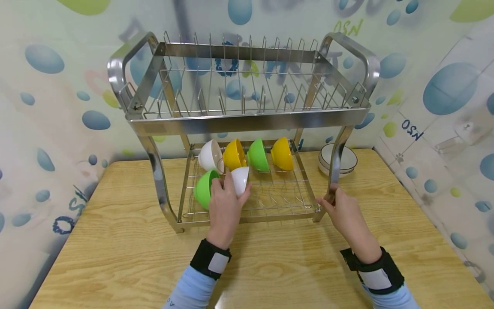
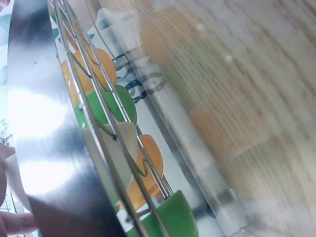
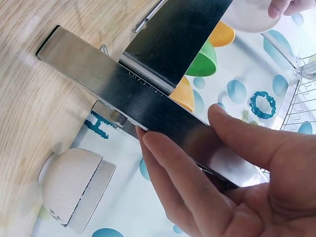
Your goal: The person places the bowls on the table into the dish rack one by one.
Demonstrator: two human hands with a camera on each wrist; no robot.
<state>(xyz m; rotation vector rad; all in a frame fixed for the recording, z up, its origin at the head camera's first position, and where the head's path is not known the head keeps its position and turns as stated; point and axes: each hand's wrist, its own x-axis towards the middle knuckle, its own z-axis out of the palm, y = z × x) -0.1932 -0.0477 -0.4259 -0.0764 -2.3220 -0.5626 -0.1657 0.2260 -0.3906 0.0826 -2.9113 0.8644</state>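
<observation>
A metal two-tier dish rack (image 1: pixel 247 122) stands on the table. Over its lower shelf my left hand (image 1: pixel 225 205) holds a small white bowl (image 1: pixel 241 180), tilted on its side, between thumb and fingers. Just left of it a green bowl (image 1: pixel 202 192) leans in the front row, close to those fingers. Behind them sit another white bowl (image 1: pixel 209 157), an orange-yellow bowl (image 1: pixel 233 155), a green bowl (image 1: pixel 257 156) and a second orange-yellow bowl (image 1: pixel 282 155). My right hand (image 1: pixel 344 211) grips the rack's front right leg (image 3: pixel 153 103) low down, thumb on one side and fingers on the other.
Stacked pale bowls with dark rims (image 1: pixel 343 159) stand on the table behind the right leg. The upper tier (image 1: pixel 216 122), with upright wire dividers, spans above the lower shelf. A patterned wall (image 1: pixel 69 128) runs right behind the wooden table (image 1: pixel 127 257).
</observation>
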